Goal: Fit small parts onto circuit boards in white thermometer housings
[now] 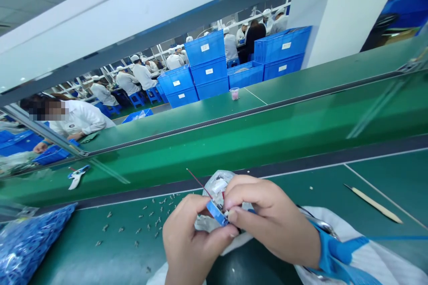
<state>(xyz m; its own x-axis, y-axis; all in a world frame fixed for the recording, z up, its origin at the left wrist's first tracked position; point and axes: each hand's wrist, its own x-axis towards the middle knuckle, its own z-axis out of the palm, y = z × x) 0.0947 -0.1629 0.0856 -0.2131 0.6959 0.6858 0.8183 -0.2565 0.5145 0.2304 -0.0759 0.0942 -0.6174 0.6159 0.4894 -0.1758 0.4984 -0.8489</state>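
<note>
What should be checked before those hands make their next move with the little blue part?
1. Grip on the blue part, pinched between left hand and right hand: ok.
2. The red wire stands free above the fingers: ok.
3. Where the wire joins the part: hidden by fingers, cannot tell.
4. The metal pieces lie scattered loose on the table, left of the hands: not ok.
5. The stick lies apart on the right, clear of both hands: ok.
</note>
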